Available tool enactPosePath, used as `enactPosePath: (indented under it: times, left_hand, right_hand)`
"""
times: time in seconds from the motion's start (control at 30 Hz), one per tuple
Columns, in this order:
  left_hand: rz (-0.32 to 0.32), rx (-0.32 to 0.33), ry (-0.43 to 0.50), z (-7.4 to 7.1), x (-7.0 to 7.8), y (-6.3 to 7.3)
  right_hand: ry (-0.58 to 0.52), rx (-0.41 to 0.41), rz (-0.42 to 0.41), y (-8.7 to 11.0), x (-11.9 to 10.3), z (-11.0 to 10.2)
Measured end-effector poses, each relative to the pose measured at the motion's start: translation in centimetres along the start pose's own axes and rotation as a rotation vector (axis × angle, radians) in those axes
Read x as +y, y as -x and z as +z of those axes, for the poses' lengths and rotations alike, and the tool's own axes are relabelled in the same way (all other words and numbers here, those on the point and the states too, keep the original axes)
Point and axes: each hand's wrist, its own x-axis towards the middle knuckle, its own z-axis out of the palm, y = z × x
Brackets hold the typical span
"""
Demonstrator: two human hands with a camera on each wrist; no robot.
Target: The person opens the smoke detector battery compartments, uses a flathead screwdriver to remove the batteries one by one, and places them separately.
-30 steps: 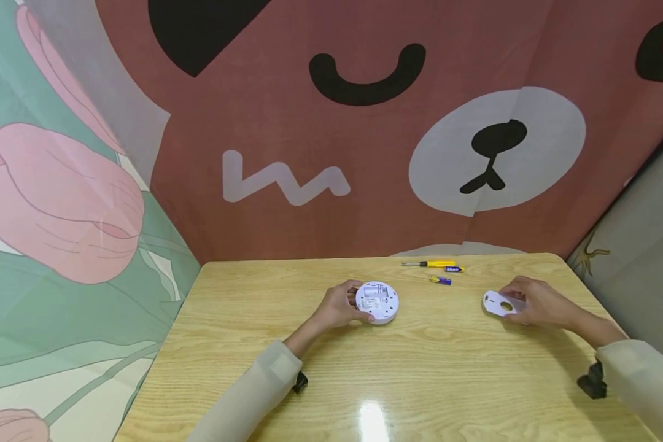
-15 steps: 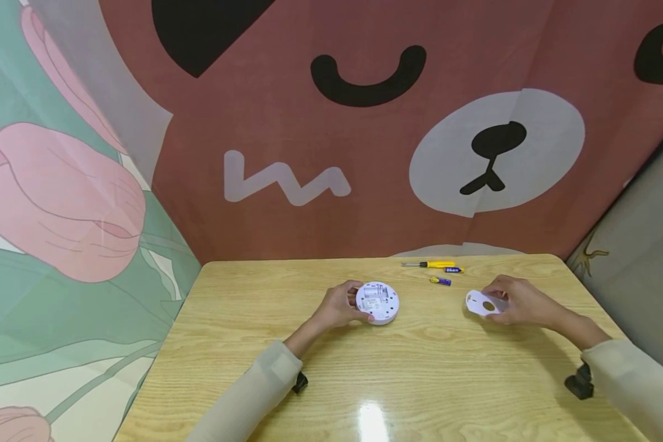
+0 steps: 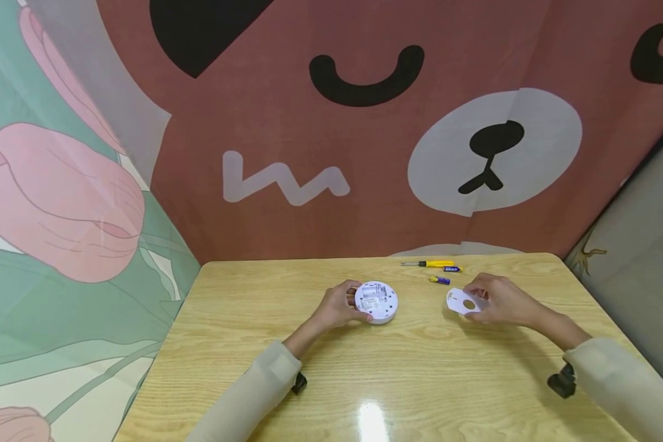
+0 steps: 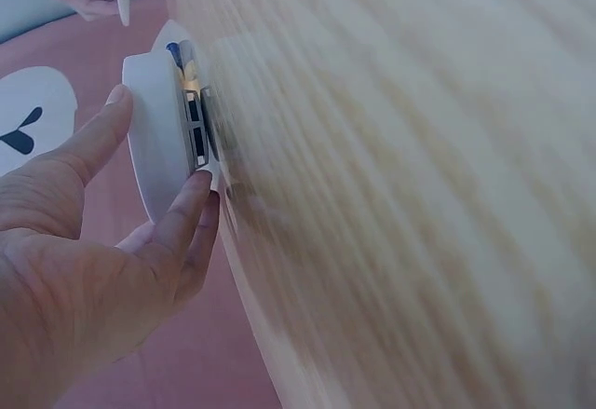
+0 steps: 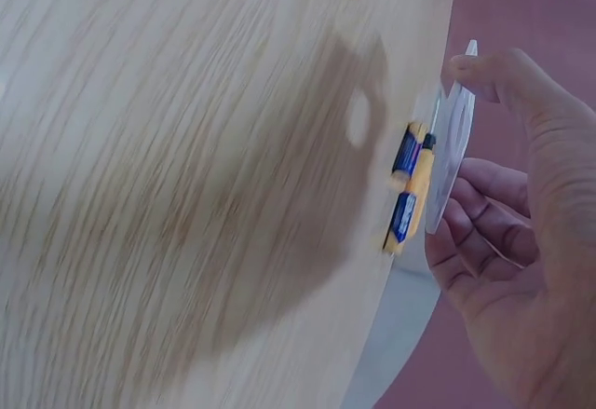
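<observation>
A round white device (image 3: 383,310) with an open battery compartment faces up at the middle of the table. My left hand (image 3: 337,306) holds its left side, thumb at the near edge and fingers at the far edge. In the left wrist view the device (image 4: 155,139) stays between thumb and fingers. To the right, my right hand (image 3: 503,301) pinches a thin white mounting plate (image 3: 456,300) with a round hole. The right wrist view shows this plate (image 5: 456,139) edge-on, thumb at one end and fingers at the other, its shadow falling on the wood.
Near the back edge of the wooden table (image 3: 243,356) lies a yellow-handled screwdriver (image 3: 439,263). Two small blue-and-yellow batteries lie by it, one battery (image 3: 451,269) against the handle and another battery (image 3: 439,280) nearer me. A printed cloth (image 3: 287,227) hangs behind the table.
My right hand has carried the white mounting plate leftward, nearer to the round device. The left hand and the device stay in place.
</observation>
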Motion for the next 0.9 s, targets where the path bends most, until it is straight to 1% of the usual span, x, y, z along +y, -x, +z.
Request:
enactPosePath:
  times: [0.2,0.43,0.57,0.8,0.9]
  left_hand:
    - [0.002,0.004,0.007,0.1,-0.1,0.0]
    - [-0.007,0.007,0.008,0.1,-0.2,-0.1]
    - [-0.013,0.006,-0.004,0.0,-0.2,-0.1]
    - [0.004,0.010,-0.004,0.1,-0.3,-0.1]
    - [0.002,0.013,0.000,0.1,-0.3,-0.2]
  right_hand:
    - [0.000,0.030,-0.015,-0.8,-1.2,0.2]
    - [-0.004,0.062,0.000,-1.8,-2.5,1.1]
    - [-0.018,0.078,-0.012,-2.6,-3.3,1.7]
    - [-0.036,0.101,0.010,-3.9,-4.9,2.5]
    - [-0.039,0.117,0.001,-4.6,-5.7,2.8]
